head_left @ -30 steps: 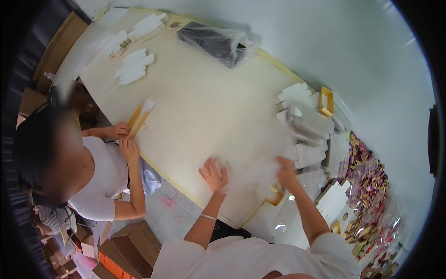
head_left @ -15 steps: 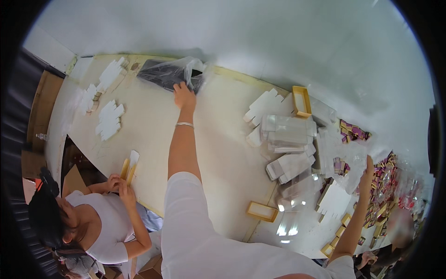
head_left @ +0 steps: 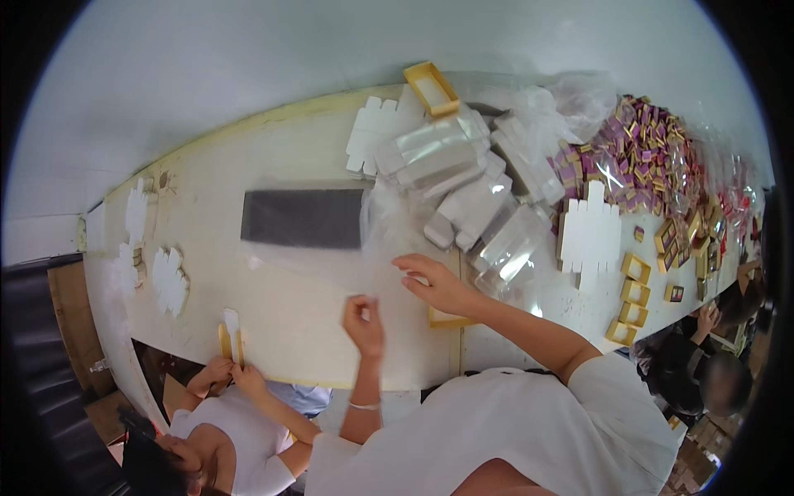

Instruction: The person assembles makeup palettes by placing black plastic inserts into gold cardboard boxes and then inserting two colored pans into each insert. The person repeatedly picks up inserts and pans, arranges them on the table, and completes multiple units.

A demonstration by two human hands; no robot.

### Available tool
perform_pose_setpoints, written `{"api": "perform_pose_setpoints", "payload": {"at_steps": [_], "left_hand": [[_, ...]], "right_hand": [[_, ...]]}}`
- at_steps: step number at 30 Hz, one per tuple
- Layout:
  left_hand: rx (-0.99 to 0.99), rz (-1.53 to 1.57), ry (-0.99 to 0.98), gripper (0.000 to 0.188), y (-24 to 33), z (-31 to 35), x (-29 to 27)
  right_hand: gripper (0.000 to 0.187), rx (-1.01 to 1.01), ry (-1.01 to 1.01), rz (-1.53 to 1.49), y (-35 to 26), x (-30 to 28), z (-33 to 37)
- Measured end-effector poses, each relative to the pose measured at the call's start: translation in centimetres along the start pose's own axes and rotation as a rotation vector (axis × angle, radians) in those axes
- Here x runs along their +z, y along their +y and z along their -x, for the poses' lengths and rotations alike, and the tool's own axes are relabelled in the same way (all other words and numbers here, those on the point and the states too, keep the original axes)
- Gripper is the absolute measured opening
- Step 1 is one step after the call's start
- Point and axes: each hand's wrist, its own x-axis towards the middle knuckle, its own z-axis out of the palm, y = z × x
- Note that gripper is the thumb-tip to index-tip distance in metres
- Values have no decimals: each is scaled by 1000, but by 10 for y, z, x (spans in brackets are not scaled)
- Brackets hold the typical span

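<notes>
A flat dark grey rectangular stack (head_left: pixel 303 219) lies on the table ahead of me, inside or under thin clear plastic. The loose end of this plastic bag (head_left: pixel 387 217) spreads to the right of it. My right hand (head_left: pixel 438 285) hovers by the bag's near edge, fingers stretched out and thumb apart, with no object visible in it. To its left, my left hand (head_left: pixel 364 326) is raised with curled fingers. Whatever the left fingers may hold is too blurred to make out.
Clear plastic boxes (head_left: pixel 438 153) pile up at the right, beside white card blanks (head_left: pixel 589 231) and yellow trays (head_left: pixel 635 293). Purple-and-gold small pieces (head_left: pixel 649 157) heap farther right. At the left, a co-worker (head_left: pixel 240 430) handles a yellow-edged piece near the table edge.
The dark stack has come from the far edge toward me and now lies flatter. My left hand has left it and drawn back; my right hand has come in from the far right. The view has shifted.
</notes>
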Motion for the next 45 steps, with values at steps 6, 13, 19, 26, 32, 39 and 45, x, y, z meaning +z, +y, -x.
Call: {"api": "perform_pose_setpoints", "payload": {"at_steps": [6, 13, 19, 26, 32, 39, 45], "left_hand": [[7, -134, -274, 14, 8, 78, -17], [-94, -180, 241, 30, -8, 53, -131], [-508, -911, 734, 63, -88, 85, -226], [-813, 920, 610, 57, -120, 145, -208], [-435, 710, 525, 35, -109, 163, -228], [174, -109, 237, 25, 153, 164, -163], [748, -73, -8, 19, 247, 208, -56]], "right_hand": [[40, 257, 108, -166, 74, 13, 57], [19, -182, 167, 265, 25, 47, 66], [16, -119, 2, 100, 60, 78, 42], [15, 313, -305, -27, 107, 94, -3], [85, 372, -471, 44, 79, 71, 15], [79, 473, -105, -439, 207, -61, 79], [72, 494, -127, -451, 153, -92, 127]]}}
